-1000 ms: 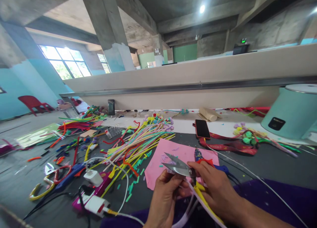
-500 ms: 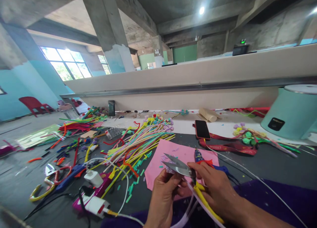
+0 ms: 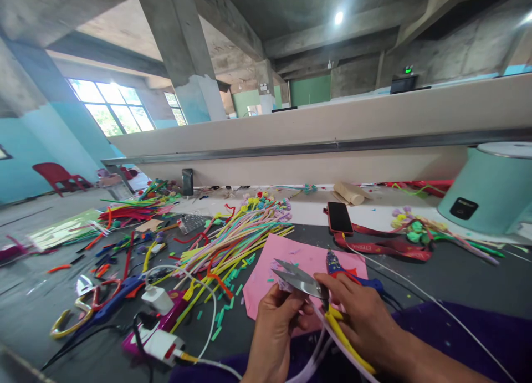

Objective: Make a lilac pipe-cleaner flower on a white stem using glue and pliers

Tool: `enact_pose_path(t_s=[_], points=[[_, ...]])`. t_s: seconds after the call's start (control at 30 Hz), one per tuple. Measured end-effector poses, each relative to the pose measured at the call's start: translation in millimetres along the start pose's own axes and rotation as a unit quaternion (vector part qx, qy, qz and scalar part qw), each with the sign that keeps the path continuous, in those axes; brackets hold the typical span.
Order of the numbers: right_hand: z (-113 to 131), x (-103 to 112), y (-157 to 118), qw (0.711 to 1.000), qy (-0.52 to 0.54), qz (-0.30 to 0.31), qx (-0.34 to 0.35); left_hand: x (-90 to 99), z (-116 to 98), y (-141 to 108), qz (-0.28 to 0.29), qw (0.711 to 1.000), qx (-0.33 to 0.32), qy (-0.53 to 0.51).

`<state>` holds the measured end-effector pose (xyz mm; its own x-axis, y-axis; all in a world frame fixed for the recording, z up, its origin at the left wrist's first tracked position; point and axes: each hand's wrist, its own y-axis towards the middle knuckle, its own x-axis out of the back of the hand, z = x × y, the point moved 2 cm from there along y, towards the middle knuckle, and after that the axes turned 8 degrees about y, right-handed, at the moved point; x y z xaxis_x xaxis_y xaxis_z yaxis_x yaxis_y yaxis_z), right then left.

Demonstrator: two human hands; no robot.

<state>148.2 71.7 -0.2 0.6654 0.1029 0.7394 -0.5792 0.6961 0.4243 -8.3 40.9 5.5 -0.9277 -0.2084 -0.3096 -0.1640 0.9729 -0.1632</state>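
Observation:
My right hand (image 3: 361, 311) is closed on the yellow handles of a pair of scissors (image 3: 302, 281), whose blades point left and stand slightly apart. My left hand (image 3: 276, 322) pinches a lilac pipe cleaner piece (image 3: 286, 286) just below the blades; its fuzzy end is partly hidden by fingers and steel. Long lilac stems (image 3: 318, 347) trail down between my hands. Beneath lies a pink sheet (image 3: 266, 261) with small lilac and green clippings. Touching the sheet's right side, a blue glue gun (image 3: 369, 283) lies partly behind my right hand.
Left of the sheet is a heap of coloured pipe cleaners (image 3: 236, 236). A power strip with white chargers (image 3: 158, 300) and red-handled pliers (image 3: 85, 300) lie nearer left. A phone (image 3: 339, 218) on a red lanyard and a teal kettle (image 3: 486, 194) stand toward the back right.
The scissor blades have dipped very slightly at the tips. Both hands otherwise keep the same place and grip.

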Motion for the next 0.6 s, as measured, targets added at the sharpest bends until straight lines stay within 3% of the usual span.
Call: enact_pose_path(t_s=[0.2,0.43,0.6], points=[[1,3,1,0.999,0.032,-0.016,-0.002,1.6,-2,-1,-0.012,1.000,-0.008,-0.004],[-5,9,8,0.975,0.188,-0.068,-0.099,4.4,-6,0,-0.009,0.999,0.006,-0.034],[-7,4,10,0.961,0.248,-0.050,-0.113,5.2,-7,1,-0.005,0.998,0.012,-0.059]])
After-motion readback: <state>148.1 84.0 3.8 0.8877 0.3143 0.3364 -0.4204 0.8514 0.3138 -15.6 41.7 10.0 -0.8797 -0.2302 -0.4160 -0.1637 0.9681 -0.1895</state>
